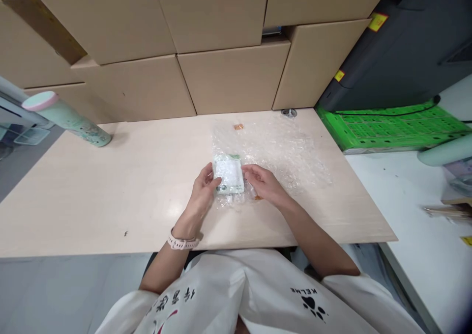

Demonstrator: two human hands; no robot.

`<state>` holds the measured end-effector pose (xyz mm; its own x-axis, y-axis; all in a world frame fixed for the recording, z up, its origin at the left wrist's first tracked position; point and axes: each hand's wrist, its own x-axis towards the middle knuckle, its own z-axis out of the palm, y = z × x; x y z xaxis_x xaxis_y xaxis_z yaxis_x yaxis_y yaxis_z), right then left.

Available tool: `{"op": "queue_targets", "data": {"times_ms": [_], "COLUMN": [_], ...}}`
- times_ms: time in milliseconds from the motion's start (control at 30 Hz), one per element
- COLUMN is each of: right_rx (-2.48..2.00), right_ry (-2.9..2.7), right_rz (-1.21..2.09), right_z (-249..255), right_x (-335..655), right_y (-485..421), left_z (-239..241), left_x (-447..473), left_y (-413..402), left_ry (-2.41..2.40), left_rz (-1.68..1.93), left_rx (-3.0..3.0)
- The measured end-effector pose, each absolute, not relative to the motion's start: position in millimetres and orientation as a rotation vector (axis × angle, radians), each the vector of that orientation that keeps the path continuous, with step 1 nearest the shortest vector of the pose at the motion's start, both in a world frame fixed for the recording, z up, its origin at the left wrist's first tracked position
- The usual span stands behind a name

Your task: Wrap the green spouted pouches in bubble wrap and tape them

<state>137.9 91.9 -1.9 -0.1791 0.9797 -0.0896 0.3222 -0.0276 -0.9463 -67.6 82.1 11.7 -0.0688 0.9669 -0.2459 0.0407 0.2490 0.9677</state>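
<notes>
A small flat white packet (229, 174) with green print lies on the near left part of a clear bubble wrap sheet (295, 150). A layer of the wrap appears to cover the packet. My left hand (202, 189) grips the packet's left side through the wrap, thumb on top and fingers along the edge. At the packet's right edge, my right hand (264, 182) has its fingers curled in a pinch on the bubble wrap. Its fingertips are partly hidden, so the exact hold is hard to see.
Cardboard boxes (232, 78) are stacked along the back of the wooden table (147, 191). A pale green bottle (73, 120) stands at the back left. On the right are a green crate (391, 127) and a dark grey case (405, 44) above a lower white surface (398, 191).
</notes>
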Motion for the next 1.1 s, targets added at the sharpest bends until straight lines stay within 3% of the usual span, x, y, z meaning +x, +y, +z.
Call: {"op": "queue_targets", "data": {"times_ms": [200,400,633,867,1100], "right_rx": [-1.261,-1.226,-1.408,-1.304,-1.432], "right_ry": [-1.307,-1.072,-1.522,-1.651,-1.66], "right_rz": [1.528,1.638,1.155,1.242,0.743], "right_z": [4.4,8.6,10.2,14.3,1.3], "right_x": [125.7,114.7,91.3,92.7,97.1], "right_y": [92.6,105.8,109.9,104.9,107.7], "left_z": [3.4,-0.4,2.0,0.4,-0.3], "left_x": [-71.7,-78.5,-77.4,-74.7,-74.0], "left_y": [85.5,88.2,84.2,82.4,82.2], "left_ry": [1.44,1.162,0.91,0.916,0.934], "left_rz": [1.086,1.183,1.135,1.164,1.189], "left_rx": [0.909,0.586,0.591,0.554,0.478]}}
